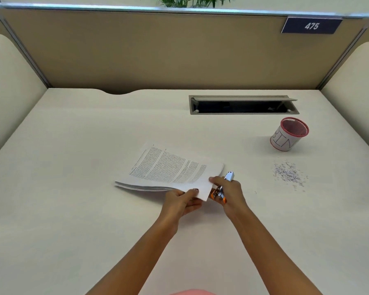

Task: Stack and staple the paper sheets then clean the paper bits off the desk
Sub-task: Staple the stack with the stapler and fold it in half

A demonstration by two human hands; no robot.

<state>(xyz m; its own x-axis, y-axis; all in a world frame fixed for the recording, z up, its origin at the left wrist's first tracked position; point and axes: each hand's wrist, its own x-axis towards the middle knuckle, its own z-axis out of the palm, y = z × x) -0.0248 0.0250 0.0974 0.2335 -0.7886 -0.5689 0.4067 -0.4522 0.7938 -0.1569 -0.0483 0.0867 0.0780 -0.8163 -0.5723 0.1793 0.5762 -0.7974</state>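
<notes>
Cubicle desk [73, 145], pale top, tan partition behind. Working left to right: paper sheets [168, 169] lie stacked mid-desk, near corner lifted. Our left hand [182, 202] pinches that corner, thumb on top, fingers beneath. Our right hand [229, 191] is wrapped around the stapler [221, 189], its mouth at the same corner; we cannot tell whether it has bitten. Best to square the edges, seat the corner deep, then squeeze once, firmly. Further right, paper bits [289, 174] sit scattered, near the red mesh bin [289, 134]
</notes>
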